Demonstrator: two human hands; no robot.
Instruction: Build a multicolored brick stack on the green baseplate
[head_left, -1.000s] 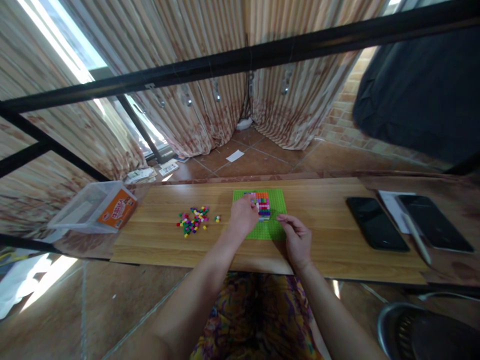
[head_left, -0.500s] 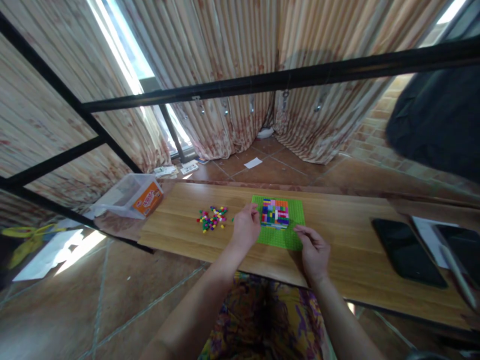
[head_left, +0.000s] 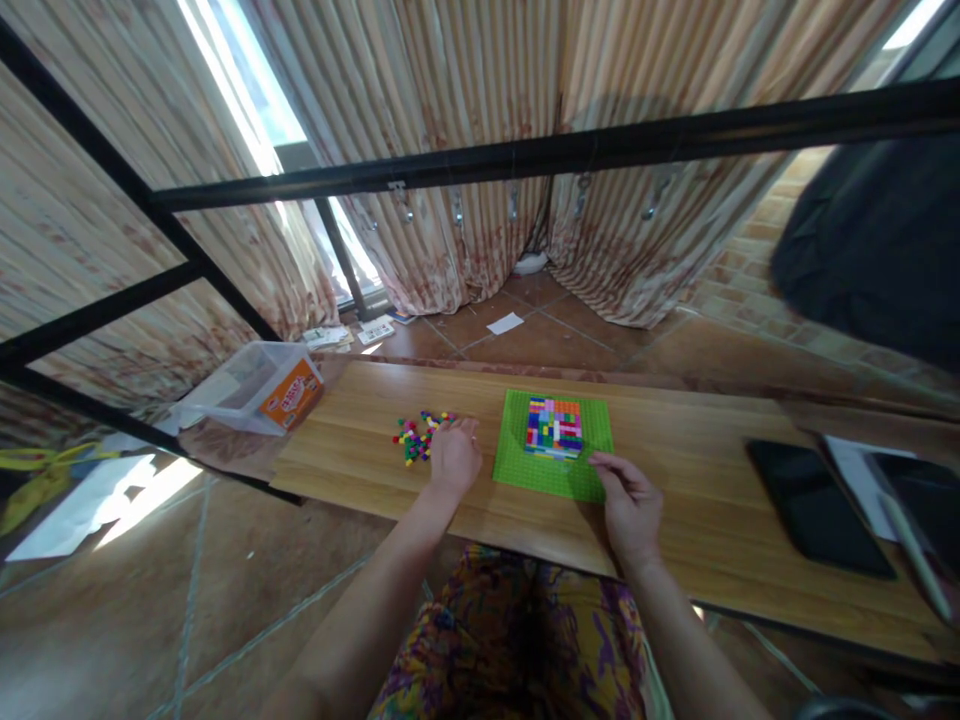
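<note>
On the green baseplate (head_left: 517, 470) stands a squarish block of stacked toy bricks (head_left: 553, 430) in many colours. My left hand (head_left: 456, 458) is over the right side of a pile of small loose toy bricks (head_left: 412, 440), left of the baseplate. Its fingers look loosely apart, and no brick shows in them. My right hand (head_left: 631, 505) rests at the baseplate's right front edge, close to the brick block. Its thumb and fingertips come together in a pinch; whatever may be between them is too small to make out.
A clear plastic box (head_left: 255, 390) with an orange label is beyond the left end of the wooden table (head_left: 690, 450). To the right lie a dark tablet (head_left: 817, 505) and white paper (head_left: 859, 480). A black metal rail (head_left: 480, 160) crosses beyond the table, before curtains.
My left hand has moved left from the brick block to the loose pile, uncovering the baseplate's left side. My right hand has stayed nearly in place.
</note>
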